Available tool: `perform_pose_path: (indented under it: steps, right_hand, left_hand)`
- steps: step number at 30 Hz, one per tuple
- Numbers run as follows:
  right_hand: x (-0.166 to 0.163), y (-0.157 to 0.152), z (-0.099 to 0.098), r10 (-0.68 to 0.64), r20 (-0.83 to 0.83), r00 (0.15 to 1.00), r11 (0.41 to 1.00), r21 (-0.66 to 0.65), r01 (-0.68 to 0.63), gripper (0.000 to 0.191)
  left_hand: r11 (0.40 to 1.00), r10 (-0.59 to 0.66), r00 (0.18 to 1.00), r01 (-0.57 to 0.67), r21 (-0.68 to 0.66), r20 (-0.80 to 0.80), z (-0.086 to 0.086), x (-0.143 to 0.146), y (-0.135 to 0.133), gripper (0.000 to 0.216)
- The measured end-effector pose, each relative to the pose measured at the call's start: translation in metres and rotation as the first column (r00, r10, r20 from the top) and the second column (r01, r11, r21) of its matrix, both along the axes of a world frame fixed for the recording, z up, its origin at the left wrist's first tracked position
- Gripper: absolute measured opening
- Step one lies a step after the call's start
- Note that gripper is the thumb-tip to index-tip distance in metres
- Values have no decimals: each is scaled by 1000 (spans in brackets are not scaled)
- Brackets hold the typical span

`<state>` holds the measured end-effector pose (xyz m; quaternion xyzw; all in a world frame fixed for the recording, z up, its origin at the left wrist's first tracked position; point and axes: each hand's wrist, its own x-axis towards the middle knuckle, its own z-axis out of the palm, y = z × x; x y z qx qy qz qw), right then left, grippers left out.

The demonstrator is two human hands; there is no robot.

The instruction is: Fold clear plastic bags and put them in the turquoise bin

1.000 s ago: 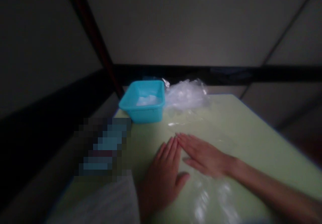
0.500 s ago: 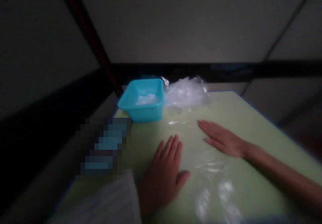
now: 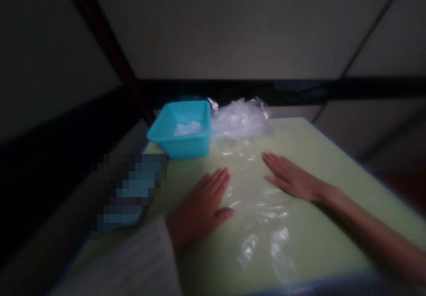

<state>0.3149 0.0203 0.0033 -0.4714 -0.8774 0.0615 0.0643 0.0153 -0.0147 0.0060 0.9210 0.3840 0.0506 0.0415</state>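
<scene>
Left hand (image 3: pixel 201 207) and right hand (image 3: pixel 288 176) are apart, each palm down with fingers straight, clasping nothing. A grey sleeve (image 3: pixel 133 260) covers the left forearm; the right one is bare. Between the hands, flat on the pale green table (image 3: pixel 333 154), lies a clear plastic sheet (image 3: pixel 253 203). Its long axis runs away from the person, the creased, shiny end pointing to the near table edge, the other to the far edge. Its sides are too faint to tell whether either hand overlaps it. Along the table's left side lies a blurred-out object (image 3: pixel 133 194). Farther back stands a blue tub (image 3: pixel 186 148) with something white (image 3: pixel 188 128) inside; just beside it, on the right, sits a crumpled plastic heap (image 3: pixel 241 120). Behind is a dim wall (image 3: pixel 233 29).
</scene>
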Motion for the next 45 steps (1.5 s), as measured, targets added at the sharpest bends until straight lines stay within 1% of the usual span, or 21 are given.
perform_pose_path:
  steps: [4,7,9,10,12,13,14,15,17,19,21,24,30,34,36,38,41,43,45]
  right_hand:
    - [-4,-4,-7,-60,-7,998,996,64,60,67]
    - [-8,-5,-7,-83,3,997,993,80,83,68]
    - [-9,-6,-5,-91,12,996,994,62,90,68]
    - [-10,-6,-3,-93,13,996,994,52,93,68]
    - [-11,-6,-1,-88,7,996,995,48,88,68]
    - [-11,-5,0,-80,3,997,995,55,80,67]
    - [-11,-4,1,-71,1,997,995,65,71,67]
    - [-10,-3,1,-64,2,998,995,75,63,67]
    - [-9,-2,-1,-61,15,998,994,90,59,67]
    - [-7,0,-4,-73,29,997,993,98,70,67]
    - [-6,1,-5,-81,37,996,992,96,77,66]
    - [-3,2,-5,-73,52,996,994,87,68,65]
    - [6,10,-4,-66,109,992,995,83,57,64]
    - [13,19,-5,-44,133,990,996,78,34,63]
    - [16,21,-4,-32,129,991,997,74,22,63]
    - [17,20,-1,-35,110,993,997,74,27,62]
    - [11,13,10,-25,30,999,996,85,22,58]
    - [-1,4,18,32,-48,998,996,89,-27,57]
    - [-16,-7,24,138,-105,985,989,69,-132,56]
  left_hand:
    - [998,-68,998,68,-18,-12,2,-12,23,69]
    - [997,-67,998,67,-24,-20,5,-17,31,71]
    - [996,-85,996,84,-16,-8,11,-15,27,71]
    - [993,-118,993,118,-13,7,14,-12,23,71]
    - [972,-232,972,233,-18,40,22,-2,10,72]
    - [943,-330,941,333,-30,72,26,4,1,76]
    - [912,-400,913,406,-66,81,29,10,-7,76]
    - [873,-468,878,477,-101,102,31,16,-15,71]
    - [762,-603,782,623,-179,157,35,25,-27,64]
    - [688,-654,729,684,-243,200,37,30,-34,57]
    - [661,-655,720,693,-286,231,39,31,-36,52]
    - [661,-633,723,691,-292,277,41,28,-36,49]
    - [597,-700,663,747,-293,266,42,30,-33,50]
    - [605,-702,665,746,-278,255,45,31,-33,52]
    - [594,-721,656,752,-287,225,48,31,-33,53]
    - [581,-737,640,764,-280,216,50,32,-33,55]
    - [605,-723,656,752,-260,216,50,32,-31,57]
    - [629,-707,681,729,-270,191,47,32,-29,59]
    - [636,-704,690,718,-282,169,45,32,-28,60]
